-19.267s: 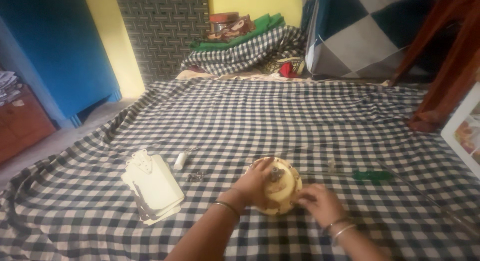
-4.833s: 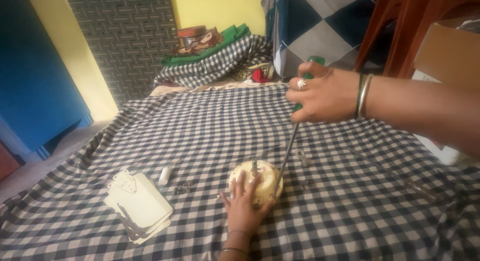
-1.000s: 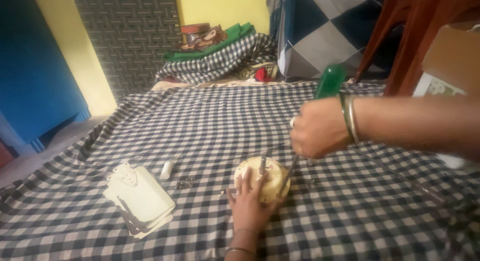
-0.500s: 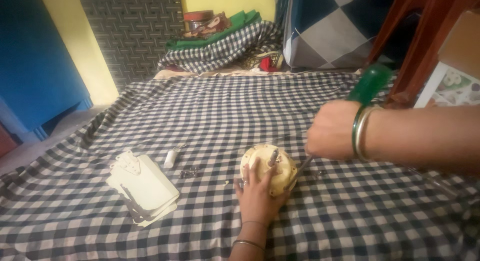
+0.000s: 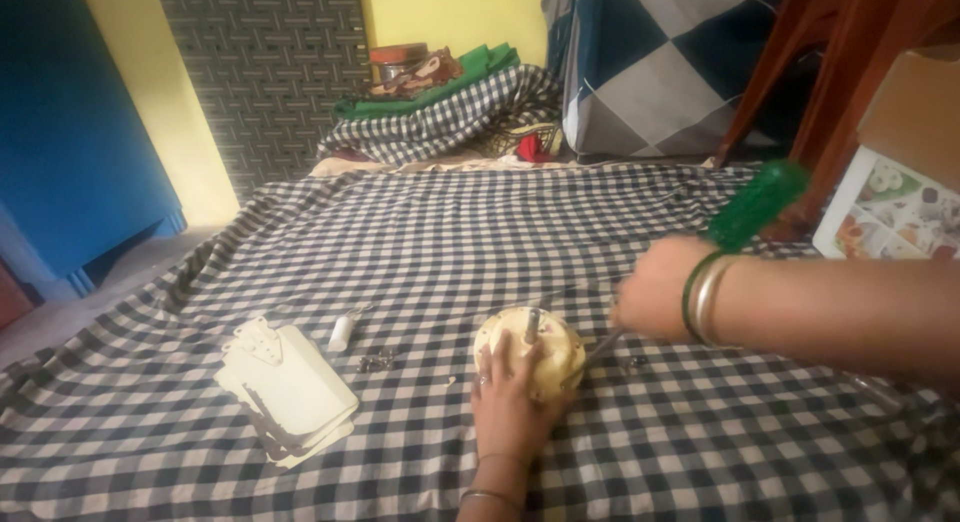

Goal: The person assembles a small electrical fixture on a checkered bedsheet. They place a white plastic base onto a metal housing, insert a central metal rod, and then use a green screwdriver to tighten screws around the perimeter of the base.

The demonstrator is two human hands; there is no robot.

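My left hand (image 5: 510,397) lies flat over the near side of the round cream motor (image 5: 530,352), fingers (image 5: 497,354) spread a little and pressing on its top, so it grips nothing but pins the motor to the checked cloth (image 5: 420,242). A short metal shaft (image 5: 531,325) stands up from the motor just past my fingertips.

My right hand (image 5: 655,300) is closed around a screwdriver (image 5: 745,210); its green handle sticks up and away behind my knuckles, and the thin blade runs down from under my fist to the motor's right edge, close beside my left fingers. Whether the tip touches the casing I cannot tell, as the hand is blurred.

Left of my left hand, well apart, lies a stack of cream fan blades (image 5: 290,392). Between it and the motor are a small white cylinder (image 5: 342,332) and a few dark screws (image 5: 376,360). Beyond my right wrist stands a printed box (image 5: 885,207).
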